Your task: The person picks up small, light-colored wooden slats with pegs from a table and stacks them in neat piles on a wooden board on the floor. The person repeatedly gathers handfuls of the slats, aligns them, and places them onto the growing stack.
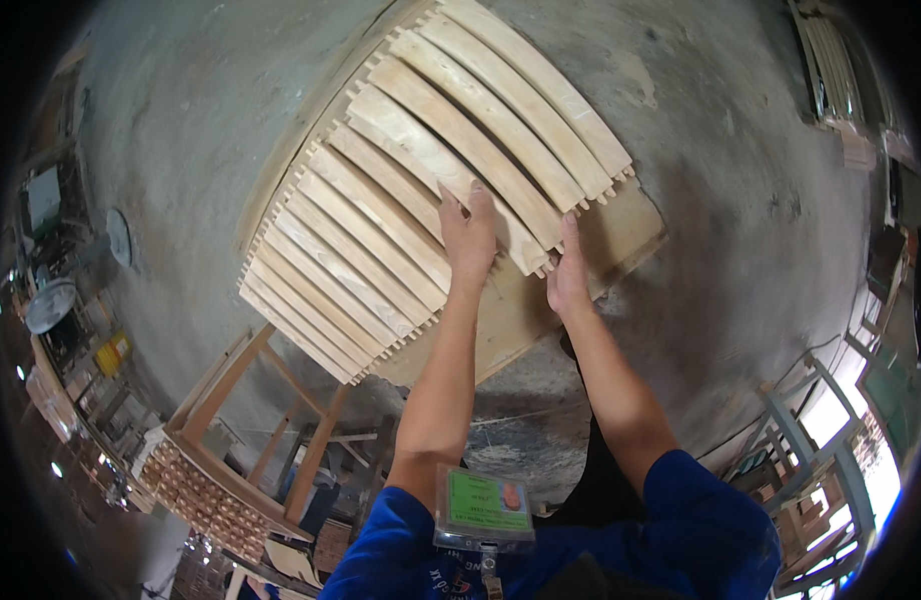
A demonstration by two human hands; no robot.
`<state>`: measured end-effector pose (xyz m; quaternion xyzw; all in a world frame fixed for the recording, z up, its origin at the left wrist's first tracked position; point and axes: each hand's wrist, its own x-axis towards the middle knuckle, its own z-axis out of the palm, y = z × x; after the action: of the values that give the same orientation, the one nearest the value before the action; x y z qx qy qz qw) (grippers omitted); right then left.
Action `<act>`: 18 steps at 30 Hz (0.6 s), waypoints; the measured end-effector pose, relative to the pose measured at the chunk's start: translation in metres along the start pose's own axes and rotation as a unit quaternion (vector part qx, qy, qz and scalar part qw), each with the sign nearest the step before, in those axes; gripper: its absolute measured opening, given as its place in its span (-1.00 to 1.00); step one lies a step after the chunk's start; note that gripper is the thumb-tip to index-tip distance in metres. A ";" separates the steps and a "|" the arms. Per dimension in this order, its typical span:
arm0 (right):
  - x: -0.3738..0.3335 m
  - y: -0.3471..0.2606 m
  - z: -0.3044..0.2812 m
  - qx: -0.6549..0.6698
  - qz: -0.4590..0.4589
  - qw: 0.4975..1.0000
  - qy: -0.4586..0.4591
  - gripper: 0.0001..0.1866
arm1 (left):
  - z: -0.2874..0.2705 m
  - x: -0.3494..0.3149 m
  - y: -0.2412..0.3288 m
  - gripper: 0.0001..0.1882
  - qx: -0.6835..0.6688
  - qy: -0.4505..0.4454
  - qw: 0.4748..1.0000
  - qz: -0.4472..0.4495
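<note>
A row of pale, curved wooden slats (380, 250) with small tenons at their ends lies side by side on a thin wooden board (630, 228). My left hand (468, 238) is closed on the lower part of a broad slat (408, 132) in the middle of the row, thumb and forefinger over its face. At the tenoned end of the neighbouring slat (520, 203), my right hand (568, 278) is closed with its fingers against the wood. Part of its grip is hidden. Below the left hand, a gap parts the broad slat from the slats to its left.
Grey concrete floor (730, 110) surrounds the board. At lower left stand a wooden frame (315, 470) and a stack of many small wooden pieces (195, 490). A grey rack (815, 450) stands at right; more slats (830, 65) are stacked at upper right.
</note>
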<state>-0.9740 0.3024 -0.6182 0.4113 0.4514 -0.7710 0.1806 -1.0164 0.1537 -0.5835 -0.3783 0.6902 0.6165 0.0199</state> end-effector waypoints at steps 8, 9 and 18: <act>-0.073 -0.025 -0.054 -0.253 0.028 0.967 -0.013 -0.19 | 0.043 0.033 0.062 0.29 0.263 0.180 0.947 -0.042; -0.097 -0.034 -0.071 -0.317 0.022 0.948 -0.024 -0.25 | 0.049 0.041 0.070 0.34 0.274 0.210 0.937 -0.048; -0.254 -0.076 -0.185 -0.765 -0.041 0.643 -0.001 -0.32 | 0.024 0.036 0.084 0.29 0.239 0.211 0.940 -0.120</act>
<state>-0.7845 0.4750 -0.4208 0.1068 0.8965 -0.1580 0.3998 -1.0986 0.1529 -0.5365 -0.5636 0.7553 0.3323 0.0379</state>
